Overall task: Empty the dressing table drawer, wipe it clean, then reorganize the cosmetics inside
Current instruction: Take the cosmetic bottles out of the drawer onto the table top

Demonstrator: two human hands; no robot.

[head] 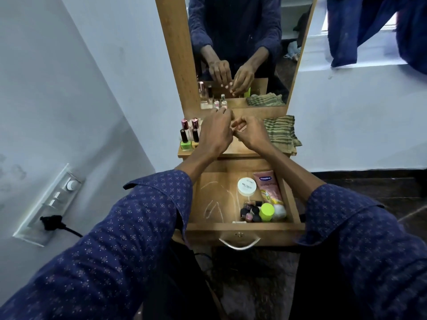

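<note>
My left hand and right hand, fingers curled at mid-frame over the tabletop, hide whatever small thing they may pinch, while the open drawer of cosmetics lies below them.

Wall switch panel, white, set into the pale wall at left, with a round dial near its upper end. Black plug seated in the panel's lower part, its cable running right. Dark blue cloth hanging at upper right beside a window ledge. Dark floor at right, below a black skirting strip.
</note>
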